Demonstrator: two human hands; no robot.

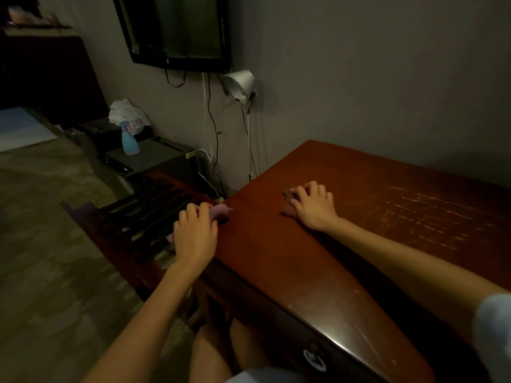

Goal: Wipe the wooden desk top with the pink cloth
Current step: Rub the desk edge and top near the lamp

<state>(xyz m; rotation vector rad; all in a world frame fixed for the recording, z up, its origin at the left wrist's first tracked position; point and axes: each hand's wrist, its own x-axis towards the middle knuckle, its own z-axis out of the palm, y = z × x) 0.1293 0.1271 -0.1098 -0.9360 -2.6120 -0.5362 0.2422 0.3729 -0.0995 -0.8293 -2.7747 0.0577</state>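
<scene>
The wooden desk top (359, 233) is reddish brown, with scratches on its right part. My left hand (195, 236) is at the desk's left edge, its fingers curled over a pink cloth (221, 211) that sticks out past the fingertips and under the palm. On the desk top, my right hand (312, 205) lies with spread fingers pressing on a second, darker pink cloth (287, 194); only the cloth's left edge shows beyond the fingers.
A dark slatted chair (149, 214) stands close against the desk's left side. Behind it are a black cabinet (154, 158) with a blue spray bottle (130, 142), hanging cables, a white clamp lamp (240, 84) and a wall screen (174, 31). A drawer knob (313, 357) shows on the desk's front.
</scene>
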